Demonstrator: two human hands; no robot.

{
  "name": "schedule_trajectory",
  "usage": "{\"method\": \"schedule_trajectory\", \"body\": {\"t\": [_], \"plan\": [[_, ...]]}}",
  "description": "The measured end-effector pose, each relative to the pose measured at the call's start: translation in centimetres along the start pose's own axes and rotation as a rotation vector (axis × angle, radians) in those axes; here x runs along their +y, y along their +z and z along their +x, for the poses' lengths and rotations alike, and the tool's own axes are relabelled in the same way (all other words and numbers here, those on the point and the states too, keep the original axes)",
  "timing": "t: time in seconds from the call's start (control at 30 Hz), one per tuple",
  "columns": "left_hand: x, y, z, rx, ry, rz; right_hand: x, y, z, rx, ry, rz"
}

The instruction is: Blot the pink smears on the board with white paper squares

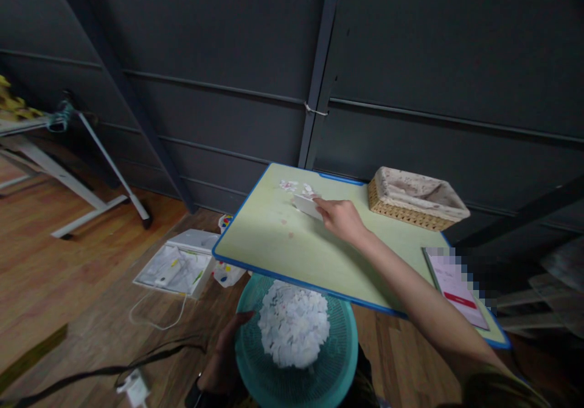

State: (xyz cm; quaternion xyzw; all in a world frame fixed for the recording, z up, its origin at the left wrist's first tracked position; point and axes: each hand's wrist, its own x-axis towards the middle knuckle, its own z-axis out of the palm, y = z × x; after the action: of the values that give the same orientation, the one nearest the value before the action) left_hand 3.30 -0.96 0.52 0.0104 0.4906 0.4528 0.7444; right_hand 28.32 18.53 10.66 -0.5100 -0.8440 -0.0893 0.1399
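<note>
Pinching the end of a likely light, stiff white card point(305, 205) was the right hand point(342, 219); the left hand point(223, 344) clasped a colander point(351, 338) rim.

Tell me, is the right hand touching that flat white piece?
Touching: the head view shows the right hand holding one end of the flat white piece.

The basin point(341, 335) looks smooth plastic, its scraps point(294, 323) matt paper, the basket point(404, 212) rough wicker, cloth-lined.

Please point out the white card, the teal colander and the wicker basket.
White card point(307, 206): head view, on its exposed flat face.
Teal colander point(352, 342): head view, on the right of its rim.
Wicker basket point(404, 213): head view, on its woven front side.
</note>
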Motion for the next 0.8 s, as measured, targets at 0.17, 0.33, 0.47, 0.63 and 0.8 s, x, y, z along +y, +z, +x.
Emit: {"method": "schedule_trajectory", "body": {"t": [0.17,0.33,0.47,0.63,0.8], "plan": [[0.2,0.1,-0.3,0.035,0.021,-0.008,-0.8,-1.3,-2.2,0.012,-0.128,0.121],[-0.3,-1.1,0.8,0.037,0.095,0.01,-1.1,-3.1,-6.1,0.045,-0.173,0.176],[-0.4,-0.9,1.1,0.028,0.107,0.032,-1.0,-3.9,-9.9,0.104,-0.171,0.276],[0.1,0.9,0.0,0.015,0.103,0.075,-2.7,-4.5,-14.8,0.21,-0.179,0.454],[0.4,1.5,-0.8,-0.026,0.056,0.081,-4.1,-4.6,-16.8,0.253,-0.157,0.513]]}}
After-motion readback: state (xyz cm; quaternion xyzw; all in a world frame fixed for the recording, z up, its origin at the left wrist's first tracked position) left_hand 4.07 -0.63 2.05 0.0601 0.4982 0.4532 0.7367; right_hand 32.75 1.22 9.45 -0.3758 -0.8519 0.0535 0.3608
